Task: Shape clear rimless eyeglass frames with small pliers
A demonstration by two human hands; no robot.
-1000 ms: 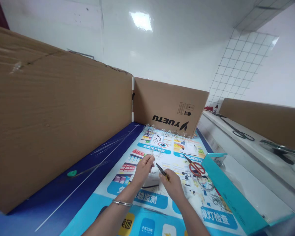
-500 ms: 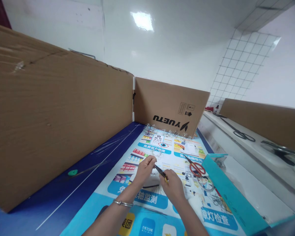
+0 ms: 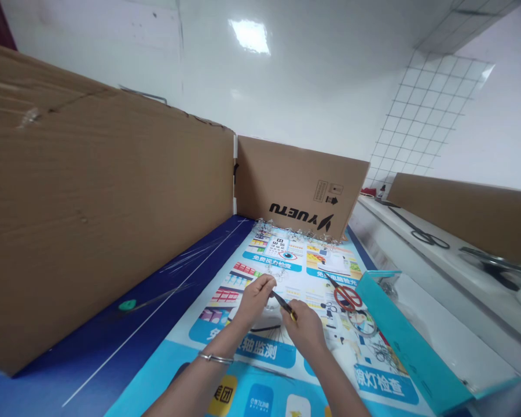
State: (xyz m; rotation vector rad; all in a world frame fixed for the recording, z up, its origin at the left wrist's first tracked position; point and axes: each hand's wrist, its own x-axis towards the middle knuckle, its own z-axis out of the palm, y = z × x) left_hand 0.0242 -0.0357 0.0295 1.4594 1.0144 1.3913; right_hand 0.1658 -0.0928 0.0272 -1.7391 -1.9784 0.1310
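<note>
Cardboard wall (image 3: pixel 113 214), brown, upright. Green item (image 3: pixel 127 304), small, lying on the blue tabletop (image 3: pixel 108 341). Bracelet (image 3: pixel 216 358), silver, on the left wrist. Left hand (image 3: pixel 255 294): fingertips pressed together; anything between them too small to tell. Tool (image 3: pixel 285 305), dark, pointed, above the printed sheet (image 3: pixel 173 370), tip at the left fingertips. Right hand (image 3: pixel 304 325): fingers closed around the tool's yellow-marked handle. Scissors (image 3: pixel 348 298), red-handled, lying beyond the right hand. Box (image 3: pixel 410 341), teal, white-lined, open, rightmost on the sheet.
</note>
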